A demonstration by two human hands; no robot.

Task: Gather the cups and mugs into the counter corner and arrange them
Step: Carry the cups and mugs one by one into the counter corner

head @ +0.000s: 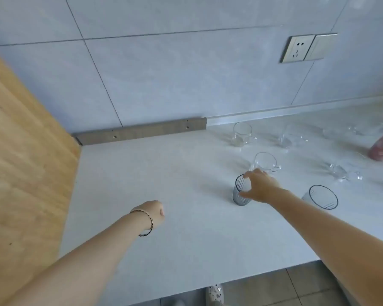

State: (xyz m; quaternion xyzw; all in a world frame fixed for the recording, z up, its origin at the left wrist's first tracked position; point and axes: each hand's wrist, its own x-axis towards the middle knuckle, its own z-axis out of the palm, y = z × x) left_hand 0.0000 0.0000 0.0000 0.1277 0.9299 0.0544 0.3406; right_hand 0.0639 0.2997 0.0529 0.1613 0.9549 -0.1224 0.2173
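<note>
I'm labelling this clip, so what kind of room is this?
Most likely a home kitchen. A pale countertop runs along a tiled wall fitted with a wall socket. Glass mugs stand on the counter, and the right hand grips a grey tumbler.

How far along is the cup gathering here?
Done: nothing yet; no cup stands in the counter corner. In hand: the right hand grips a grey tumbler. Remaining: the second grey tumbler, a back clear mug, a nearer clear mug, blurred glassware farther right.
</note>
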